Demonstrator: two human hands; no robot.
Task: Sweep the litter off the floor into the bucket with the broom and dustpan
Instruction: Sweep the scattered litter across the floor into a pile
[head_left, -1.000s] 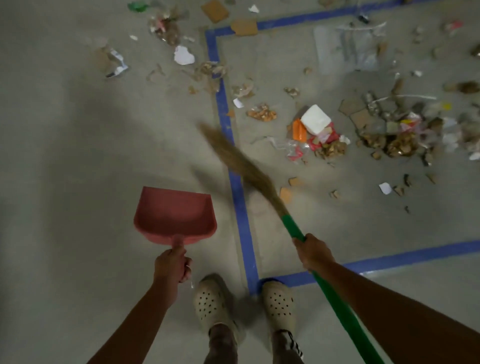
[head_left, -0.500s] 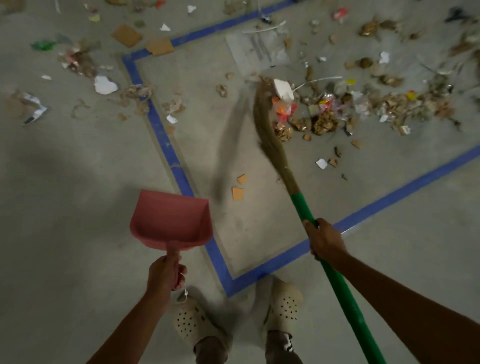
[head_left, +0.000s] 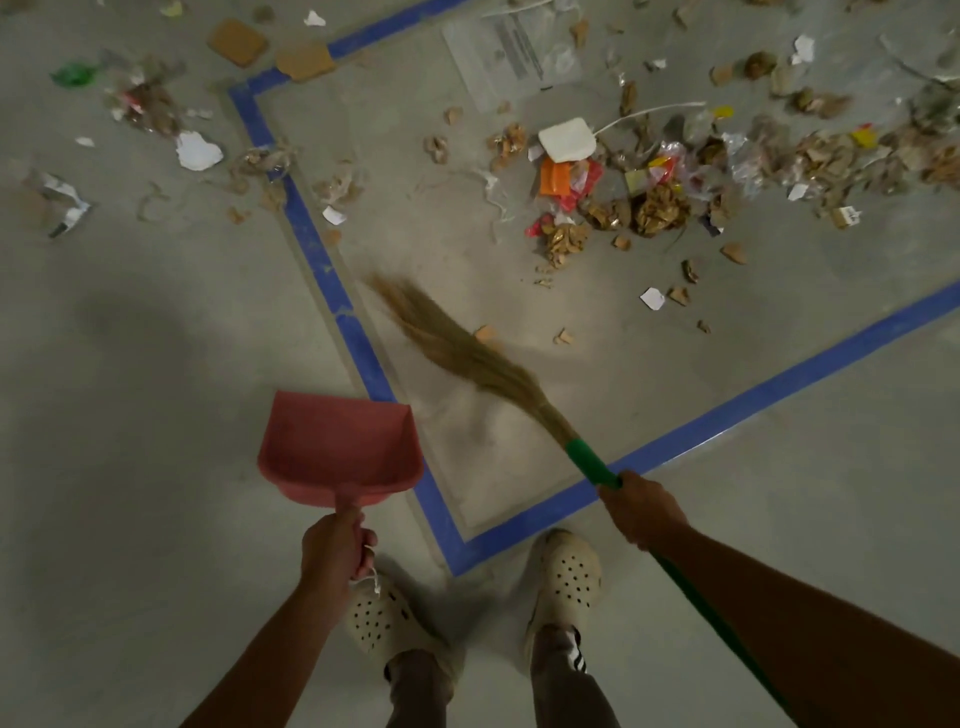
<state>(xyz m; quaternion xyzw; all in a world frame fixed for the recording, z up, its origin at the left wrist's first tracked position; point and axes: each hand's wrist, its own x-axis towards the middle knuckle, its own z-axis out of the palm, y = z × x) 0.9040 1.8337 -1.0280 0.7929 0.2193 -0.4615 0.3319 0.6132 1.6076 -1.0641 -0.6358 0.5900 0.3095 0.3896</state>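
Right grip curled round broom, left grip round dustpan; you have swung it back from the litter, none collected.

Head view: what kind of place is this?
Likely an indoor staged work area, perhaps a warehouse or lab: bare concrete floor, blue tape marking out a zone, litter strewn across it.
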